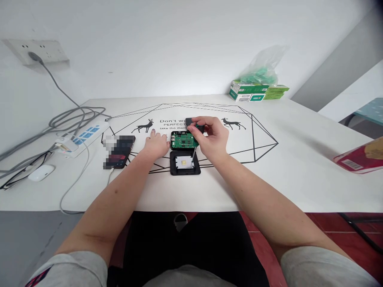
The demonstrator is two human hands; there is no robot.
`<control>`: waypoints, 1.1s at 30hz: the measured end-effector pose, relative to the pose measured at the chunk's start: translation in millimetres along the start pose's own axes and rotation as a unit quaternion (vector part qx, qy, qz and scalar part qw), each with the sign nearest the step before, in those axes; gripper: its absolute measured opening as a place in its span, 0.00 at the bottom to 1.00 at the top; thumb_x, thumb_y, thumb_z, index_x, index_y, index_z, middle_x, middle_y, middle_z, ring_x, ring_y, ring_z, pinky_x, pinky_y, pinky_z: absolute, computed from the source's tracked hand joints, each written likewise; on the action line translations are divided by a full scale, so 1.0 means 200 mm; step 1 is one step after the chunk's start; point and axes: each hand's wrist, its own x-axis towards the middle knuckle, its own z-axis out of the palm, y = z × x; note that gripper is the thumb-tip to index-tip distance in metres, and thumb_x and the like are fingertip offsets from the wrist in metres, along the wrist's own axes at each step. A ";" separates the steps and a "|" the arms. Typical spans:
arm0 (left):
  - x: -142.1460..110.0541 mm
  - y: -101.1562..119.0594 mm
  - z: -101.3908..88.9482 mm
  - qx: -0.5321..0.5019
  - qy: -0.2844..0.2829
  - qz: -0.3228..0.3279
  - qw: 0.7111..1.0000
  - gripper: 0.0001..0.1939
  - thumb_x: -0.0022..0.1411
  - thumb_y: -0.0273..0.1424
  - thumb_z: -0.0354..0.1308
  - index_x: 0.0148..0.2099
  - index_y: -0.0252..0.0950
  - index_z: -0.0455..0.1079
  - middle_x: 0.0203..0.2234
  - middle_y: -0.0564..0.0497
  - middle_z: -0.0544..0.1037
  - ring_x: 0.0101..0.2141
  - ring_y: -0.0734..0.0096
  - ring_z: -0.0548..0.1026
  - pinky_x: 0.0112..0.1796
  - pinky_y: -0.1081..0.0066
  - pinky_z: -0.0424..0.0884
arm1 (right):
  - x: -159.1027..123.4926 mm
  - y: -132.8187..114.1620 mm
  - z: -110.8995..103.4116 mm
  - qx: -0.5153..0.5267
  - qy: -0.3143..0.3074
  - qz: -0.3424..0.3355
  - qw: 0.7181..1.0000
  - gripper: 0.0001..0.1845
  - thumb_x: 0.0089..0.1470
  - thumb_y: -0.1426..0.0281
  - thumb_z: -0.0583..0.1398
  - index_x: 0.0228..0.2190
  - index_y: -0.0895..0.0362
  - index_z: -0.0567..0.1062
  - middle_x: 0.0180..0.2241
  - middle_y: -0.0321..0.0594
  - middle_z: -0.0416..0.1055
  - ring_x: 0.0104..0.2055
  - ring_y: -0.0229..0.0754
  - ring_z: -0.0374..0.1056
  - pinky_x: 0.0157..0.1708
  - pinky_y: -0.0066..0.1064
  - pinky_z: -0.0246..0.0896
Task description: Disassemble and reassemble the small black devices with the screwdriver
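Note:
My right hand [214,135] is closed around the black handle of a screwdriver [190,122]. Its thin shaft slants down over the lower half of an opened black case, and its tip is hard to make out. A green circuit board [183,140] sits in the upper black half, partly covered by my right hand. Just below lies the other half, a black cover [172,169] with a silvery plate and a small yellowish square inside. My left hand [157,143] lies on the table left of the board, fingers extended, holding nothing.
At left are a phone [129,147] on a cable, a power strip [89,135], a white earbud case [42,172] and glasses [25,171]. Green-and-white boxes [249,88] with a plastic bag [263,67] stand at back right. A red package [359,157] is at far right.

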 end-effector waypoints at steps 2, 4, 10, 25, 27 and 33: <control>0.00 0.00 0.00 0.001 -0.002 0.000 1.000 0.30 0.82 0.41 0.38 0.73 0.32 0.66 0.74 0.32 0.65 0.78 0.39 0.50 0.69 0.45 0.62 | 0.02 -0.01 -0.02 -0.024 -0.005 -0.035 0.999 0.07 0.63 0.64 0.71 0.34 0.50 0.80 0.37 0.38 0.85 0.40 0.45 0.83 0.39 0.40 0.79; 0.00 0.00 0.00 0.000 0.001 0.002 1.000 0.30 0.82 0.41 0.38 0.72 0.32 0.67 0.74 0.32 0.65 0.78 0.38 0.50 0.69 0.44 0.62 | 0.04 -0.01 -0.04 -0.034 -0.016 -0.067 0.997 0.09 0.66 0.63 0.68 0.32 0.50 0.82 0.36 0.39 0.86 0.39 0.46 0.82 0.40 0.42 0.79; 0.00 0.00 0.00 -0.006 0.001 0.003 1.000 0.30 0.82 0.41 0.39 0.72 0.30 0.66 0.74 0.29 0.65 0.78 0.37 0.49 0.69 0.42 0.61 | 0.05 0.02 -0.09 0.078 -0.128 -0.004 0.989 0.18 0.70 0.66 0.56 0.48 0.47 0.86 0.50 0.41 0.87 0.43 0.46 0.82 0.45 0.46 0.80; -0.01 0.01 -0.01 -0.006 0.002 0.002 1.000 0.29 0.82 0.40 0.40 0.72 0.32 0.67 0.74 0.31 0.65 0.78 0.38 0.49 0.68 0.43 0.62 | 0.03 0.02 -0.04 0.004 -0.110 0.005 0.994 0.18 0.59 0.50 0.72 0.41 0.48 0.79 0.34 0.36 0.71 0.33 0.42 0.64 0.36 0.41 0.68; -0.01 0.00 0.00 -0.006 0.002 0.003 1.000 0.29 0.82 0.40 0.39 0.72 0.31 0.67 0.74 0.30 0.66 0.78 0.37 0.49 0.68 0.43 0.62 | 0.03 0.02 -0.04 0.014 -0.111 0.000 0.994 0.17 0.63 0.49 0.69 0.42 0.48 0.81 0.34 0.37 0.73 0.34 0.43 0.66 0.37 0.42 0.69; 0.00 0.00 0.00 -0.002 -0.002 0.004 1.000 0.30 0.82 0.41 0.38 0.73 0.30 0.66 0.74 0.31 0.66 0.79 0.37 0.49 0.68 0.42 0.62 | 0.05 0.02 -0.07 0.054 -0.097 -0.001 0.994 0.15 0.73 0.54 0.60 0.41 0.47 0.83 0.33 0.38 0.75 0.35 0.44 0.70 0.38 0.43 0.69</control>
